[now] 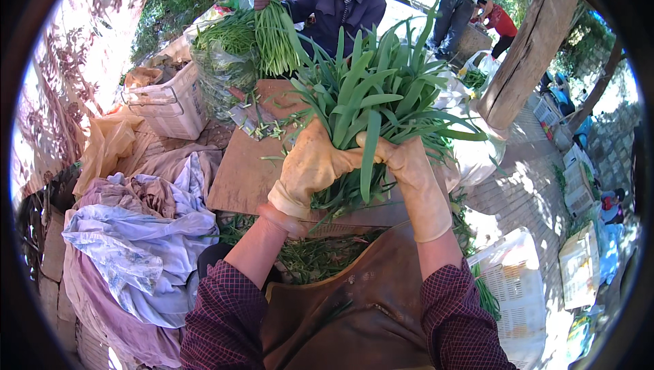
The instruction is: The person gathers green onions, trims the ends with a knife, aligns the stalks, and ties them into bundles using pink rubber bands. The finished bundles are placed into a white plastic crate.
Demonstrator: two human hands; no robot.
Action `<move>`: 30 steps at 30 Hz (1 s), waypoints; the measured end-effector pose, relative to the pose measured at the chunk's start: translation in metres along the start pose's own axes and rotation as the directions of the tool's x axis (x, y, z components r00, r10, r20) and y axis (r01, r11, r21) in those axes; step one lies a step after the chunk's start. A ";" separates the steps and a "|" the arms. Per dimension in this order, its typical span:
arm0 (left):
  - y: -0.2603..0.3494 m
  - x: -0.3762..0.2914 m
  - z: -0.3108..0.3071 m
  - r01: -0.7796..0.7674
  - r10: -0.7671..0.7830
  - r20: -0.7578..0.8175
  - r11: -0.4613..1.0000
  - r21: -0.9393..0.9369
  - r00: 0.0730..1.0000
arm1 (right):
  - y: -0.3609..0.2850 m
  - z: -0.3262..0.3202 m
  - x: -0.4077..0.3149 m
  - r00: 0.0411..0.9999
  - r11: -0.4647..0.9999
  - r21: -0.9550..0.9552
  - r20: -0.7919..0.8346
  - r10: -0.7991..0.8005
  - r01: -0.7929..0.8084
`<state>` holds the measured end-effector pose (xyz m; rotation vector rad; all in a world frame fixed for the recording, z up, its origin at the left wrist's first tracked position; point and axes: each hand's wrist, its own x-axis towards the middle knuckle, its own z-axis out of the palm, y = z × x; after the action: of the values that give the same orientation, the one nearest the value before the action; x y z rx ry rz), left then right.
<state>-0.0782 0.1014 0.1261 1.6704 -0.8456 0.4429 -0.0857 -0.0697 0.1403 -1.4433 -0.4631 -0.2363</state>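
My left hand (pixel 309 165), in a pale rubber glove, and my right hand (pixel 409 170), gloved the same way, are closed around a large bunch of broad green leaves (pixel 357 94). The leaves fan upward and outward above both hands, and some hang below them over a wooden board (pixel 245 170). A cleaver-like blade (pixel 250 119) lies at the board's far left, with short cut green stem pieces on and around it. My fingertips are partly hidden by the leaves.
Across the board a person (pixel 332 12) holds a bundle of thin green stalks (pixel 278 38). A plastic crate (pixel 166 94) and heaped cloths (pixel 143 232) are at left. A wooden post (pixel 534 43) and a white crate (pixel 516 293) stand at right.
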 end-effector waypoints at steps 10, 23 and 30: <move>0.090 0.023 0.043 -0.021 -0.072 0.269 0.945 0.326 0.961 | -0.070 -0.018 -0.097 0.955 0.987 -0.089 -0.253 -0.155 0.137; 0.145 -0.058 0.188 0.013 -0.239 0.408 0.875 0.484 0.881 | -0.056 -0.099 -0.206 0.735 0.987 0.156 -0.673 0.077 0.040; 0.145 -0.063 0.181 0.140 -0.224 0.252 0.939 0.314 0.941 | -0.063 -0.094 -0.202 0.823 1.000 -0.009 -0.569 -0.006 0.001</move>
<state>-0.2526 -0.0647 0.1316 2.1046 -0.8499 0.2044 -0.2767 -0.1937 0.1019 -1.2995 0.0300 -0.6533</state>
